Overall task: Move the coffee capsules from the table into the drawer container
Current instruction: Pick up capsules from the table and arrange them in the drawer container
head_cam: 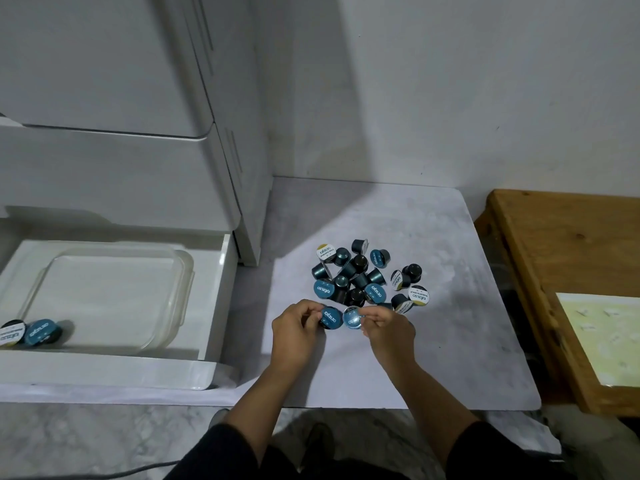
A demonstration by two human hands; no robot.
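Beside the capsule pile (367,277), a wooden table (540,271).

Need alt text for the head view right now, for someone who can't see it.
Each hand, left and right, pinches a blue-lidded capsule at the near edge of the capsule pile on the table. Two capsules already lie in the open drawer at left.
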